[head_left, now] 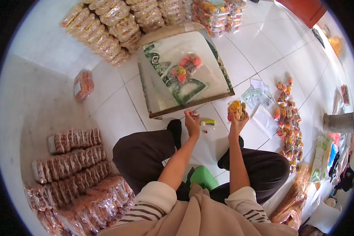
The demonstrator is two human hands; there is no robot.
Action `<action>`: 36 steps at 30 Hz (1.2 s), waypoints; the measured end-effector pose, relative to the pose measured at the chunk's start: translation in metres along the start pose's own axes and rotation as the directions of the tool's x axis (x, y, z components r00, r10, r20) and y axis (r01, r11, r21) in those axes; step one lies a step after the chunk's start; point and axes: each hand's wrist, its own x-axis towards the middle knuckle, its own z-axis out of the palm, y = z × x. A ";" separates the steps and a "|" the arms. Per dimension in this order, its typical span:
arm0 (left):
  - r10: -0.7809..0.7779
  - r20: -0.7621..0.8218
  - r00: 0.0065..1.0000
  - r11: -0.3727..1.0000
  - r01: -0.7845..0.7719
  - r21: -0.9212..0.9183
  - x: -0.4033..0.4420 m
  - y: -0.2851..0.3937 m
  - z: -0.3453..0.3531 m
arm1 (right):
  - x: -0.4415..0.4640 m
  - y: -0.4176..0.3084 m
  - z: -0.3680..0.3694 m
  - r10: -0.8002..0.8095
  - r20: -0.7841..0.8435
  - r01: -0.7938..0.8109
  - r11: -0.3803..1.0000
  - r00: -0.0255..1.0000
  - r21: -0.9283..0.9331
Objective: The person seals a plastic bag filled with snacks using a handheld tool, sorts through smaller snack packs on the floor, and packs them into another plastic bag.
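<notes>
My right hand (238, 121) is closed round a small bundle of yellow, red and green snacks (236, 107), raised above the floor to the right of a low box-like table (153, 100). My left hand (192, 125) is by the table's front edge, its fingers pinched together. A whitish bit shows at its fingertips, too small to name. Close beside that hand lies a yellow-green stapler (208, 122), and a small brownish object (205, 131) is just below it. On the tabletop rest colourful snacks in clear plastic (190, 63).
Printed labels (255, 93) and clear plastic bags (264, 120) lie on the tiles at right, next to a row of colourful snack packets (289, 122). Packs of brown snacks (72, 165) line the left. Stacked bundles (110, 23) stand behind the table. One pack (83, 84) sits alone.
</notes>
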 end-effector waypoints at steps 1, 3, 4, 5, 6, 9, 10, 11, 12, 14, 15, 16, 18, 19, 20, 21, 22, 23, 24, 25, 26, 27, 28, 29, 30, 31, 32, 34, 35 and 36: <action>0.067 -0.045 0.997 0.997 -0.064 0.050 -0.008 0.002 -0.002 | 0.000 0.002 0.001 -0.023 0.013 0.023 0.999 1.000 0.023; 0.144 -0.086 0.986 0.985 -0.135 0.104 -0.020 0.011 -0.011 | -0.006 -0.005 0.001 -0.049 0.023 0.048 0.997 0.999 0.055; 0.145 -0.065 0.987 0.984 -0.137 0.114 -0.025 0.017 -0.017 | -0.011 -0.013 0.002 -0.014 0.062 0.009 0.996 0.998 0.084; 0.147 -0.044 0.988 0.982 -0.140 0.122 -0.028 0.025 -0.022 | -0.017 -0.021 0.002 0.018 0.102 -0.029 0.993 0.995 0.112; 0.155 -0.046 0.987 0.982 -0.149 0.120 -0.026 0.027 -0.025 | -0.023 -0.027 0.001 0.011 0.103 -0.023 0.993 0.995 0.119; 0.284 -0.046 0.958 0.937 -0.267 0.225 -0.018 0.045 -0.033 | -0.041 -0.043 -0.001 0.012 0.124 -0.034 0.984 0.992 0.174; 0.401 -0.141 0.905 0.868 -0.326 0.374 -0.019 0.058 -0.035 | -0.047 -0.046 -0.003 0.008 0.135 -0.036 0.979 0.991 0.203; 0.517 -0.213 0.829 0.779 -0.352 0.519 -0.020 0.070 -0.038 | -0.053 -0.048 -0.006 0.006 0.144 -0.039 0.972 0.990 0.230; 0.526 -0.214 0.823 0.775 -0.361 0.518 -0.018 0.071 -0.040 | -0.060 -0.054 -0.008 0.000 0.142 -0.034 0.970 0.990 0.239; 0.499 -0.175 0.849 0.789 -0.361 0.498 -0.014 0.075 -0.042 | -0.071 -0.067 -0.010 -0.026 0.297 -0.049 0.969 0.955 0.242; 0.505 -0.179 0.844 0.788 -0.366 0.495 -0.013 0.078 -0.041 | -0.074 -0.071 -0.007 -0.034 0.298 -0.043 0.968 0.954 0.248; 0.493 -0.162 0.855 0.794 -0.367 0.484 -0.013 0.078 -0.042 | -0.078 -0.075 -0.003 -0.045 0.390 -0.054 0.970 0.920 0.239; 0.481 -0.152 0.863 0.802 -0.363 0.474 -0.013 0.078 -0.043 | -0.079 -0.074 0.009 -0.154 0.473 0.049 0.973 0.868 0.227; 0.491 -0.157 0.857 0.820 -0.394 0.416 -0.012 0.076 -0.041 | -0.076 -0.070 0.010 -0.158 0.478 0.052 0.972 0.864 0.228; 0.501 -0.163 0.850 0.833 -0.423 0.355 -0.010 0.075 -0.040 | -0.072 -0.067 0.012 -0.157 0.503 0.140 0.988 0.850 0.071; 0.501 -0.169 0.848 0.834 -0.422 0.355 -0.009 0.075 -0.039 | -0.071 -0.068 0.014 -0.150 0.527 0.227 0.970 0.837 -0.085; 0.469 -0.178 0.865 0.868 -0.414 0.274 -0.008 0.075 -0.039 | -0.067 -0.056 0.016 -0.142 0.528 0.224 0.970 0.837 -0.093; 0.435 -0.183 0.882 0.896 -0.402 0.190 -0.007 0.075 -0.038 | -0.063 -0.044 0.018 -0.143 0.531 0.226 0.970 0.835 -0.094; 0.433 -0.188 0.881 0.897 -0.401 0.188 -0.007 0.077 -0.038 | -0.060 -0.038 0.020 -0.240 0.501 0.373 0.910 0.831 -0.182; 0.448 -0.170 0.878 0.892 -0.426 0.153 -0.008 0.079 -0.039 | -0.057 -0.032 0.020 -0.337 0.480 0.503 0.820 0.810 -0.272; 0.464 -0.151 0.873 0.885 -0.450 0.119 -0.008 0.081 -0.040 | -0.055 -0.026 0.023 -0.338 0.483 0.505 0.819 0.808 -0.272; 0.463 -0.155 0.873 0.886 -0.449 0.119 -0.008 0.082 -0.040 | -0.055 -0.031 0.029 -0.410 0.451 0.554 0.793 0.793 -0.254; 0.454 -0.150 0.878 0.889 -0.436 0.139 -0.010 0.083 -0.041 | -0.057 -0.041 0.036 -0.478 0.418 0.601 0.763 0.772 -0.237; 0.444 -0.145 0.884 0.892 -0.422 0.160 -0.011 0.083 -0.044 | -0.059 -0.052 0.041 -0.476 0.423 0.601 0.764 0.771 -0.236; 0.441 -0.146 0.886 0.893 -0.417 0.166 -0.013 0.083 -0.047 | -0.063 -0.072 0.046 -0.217 0.404 0.290 0.948 0.889 -0.128; 0.485 -0.111 0.867 0.871 -0.468 0.153 -0.013 0.084 -0.050 | -0.064 -0.084 0.051 0.067 0.416 -0.067 0.998 0.907 -0.014; 0.530 -0.076 0.845 0.845 -0.518 0.137 -0.012 0.086 -0.053 | -0.050 -0.051 0.063 0.036 0.398 -0.025 0.999 0.917 -0.034; 0.502 -0.104 0.859 0.863 -0.490 0.120 -0.009 0.087 -0.053 | -0.045 -0.028 0.074 -0.095 0.432 0.188 0.966 0.897 -0.178; 0.470 -0.130 0.873 0.883 -0.461 0.094 -0.006 0.088 -0.052 | -0.042 -0.021 0.079 -0.217 0.481 0.396 0.864 0.850 -0.310; 0.470 -0.137 0.872 0.882 -0.461 0.093 -0.003 0.088 -0.053 | -0.056 -0.070 0.072 -0.151 0.631 0.344 0.918 0.761 -0.195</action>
